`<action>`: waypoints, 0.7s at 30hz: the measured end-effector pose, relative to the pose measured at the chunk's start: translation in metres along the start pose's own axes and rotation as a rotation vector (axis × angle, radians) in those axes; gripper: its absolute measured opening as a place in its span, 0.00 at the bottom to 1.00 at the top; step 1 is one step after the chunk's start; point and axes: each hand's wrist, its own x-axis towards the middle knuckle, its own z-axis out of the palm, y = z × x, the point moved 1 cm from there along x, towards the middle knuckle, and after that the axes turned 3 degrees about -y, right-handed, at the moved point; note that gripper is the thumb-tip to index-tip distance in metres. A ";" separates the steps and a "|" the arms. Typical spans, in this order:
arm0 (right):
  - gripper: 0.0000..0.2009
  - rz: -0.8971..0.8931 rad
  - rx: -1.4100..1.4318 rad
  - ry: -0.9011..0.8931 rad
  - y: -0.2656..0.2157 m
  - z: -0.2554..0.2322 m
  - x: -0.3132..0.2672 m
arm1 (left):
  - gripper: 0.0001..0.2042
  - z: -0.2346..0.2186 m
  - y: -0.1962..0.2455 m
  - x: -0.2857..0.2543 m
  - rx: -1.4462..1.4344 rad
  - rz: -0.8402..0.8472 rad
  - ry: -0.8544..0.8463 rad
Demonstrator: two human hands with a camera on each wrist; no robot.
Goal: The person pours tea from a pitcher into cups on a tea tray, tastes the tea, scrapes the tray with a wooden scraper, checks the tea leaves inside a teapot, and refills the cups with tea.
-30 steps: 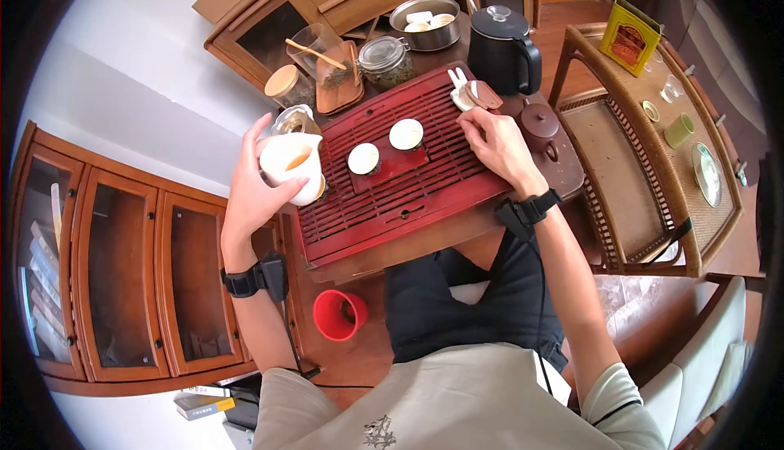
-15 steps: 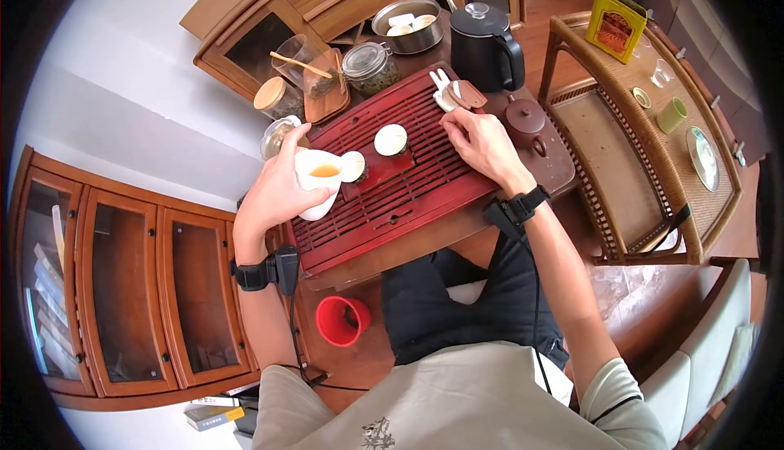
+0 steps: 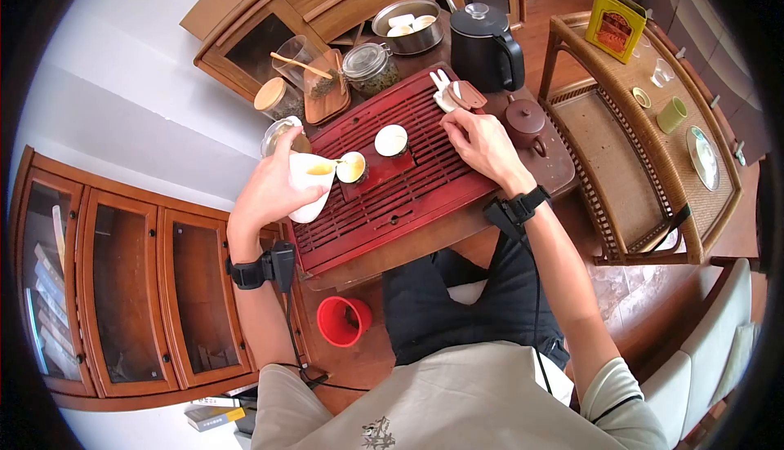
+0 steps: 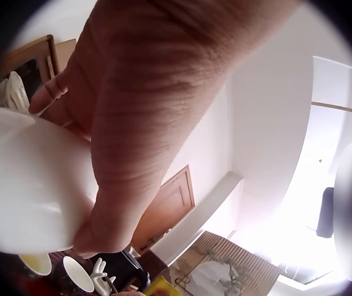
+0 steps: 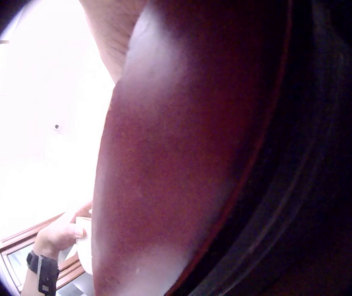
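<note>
My left hand grips a white tea pitcher by its sides, thumb nearest me. The pitcher is tilted to the right, amber tea inside, and its spout runs a thin stream into the left small cup. A second small white cup stands to the right of that one. Both cups are on the red slatted tea tray. In the left wrist view the pitcher fills the left side. My right hand rests at the tray's right edge, fingers loosely bent, below a white rabbit-eared figure.
A glass vessel sits behind my left hand. Jars, a steel pot and a black kettle line the back. A brown clay teapot stands right of my right hand. On the floor is a red bin.
My left hand has carried the pitcher rightward to the left cup and tipped it; tea now flows into that cup. The right hand stays at the tray's edge.
</note>
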 end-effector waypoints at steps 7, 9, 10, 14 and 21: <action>0.08 0.003 -0.002 -0.011 -0.002 -0.001 0.000 | 0.46 -0.006 0.002 -0.005 -0.001 0.010 0.025; 0.08 0.005 -0.003 -0.015 -0.001 0.000 0.001 | 0.46 -0.010 0.006 -0.007 -0.027 -0.025 0.008; 0.08 0.008 -0.004 -0.020 0.000 0.000 0.001 | 0.45 -0.010 0.007 -0.007 -0.052 -0.059 -0.010; 0.08 0.010 0.000 -0.020 -0.001 -0.001 0.001 | 0.45 -0.010 0.002 -0.008 -0.069 -0.043 0.007; 0.08 0.006 0.002 -0.017 0.001 0.000 0.000 | 0.44 -0.009 0.004 -0.010 -0.320 0.056 0.132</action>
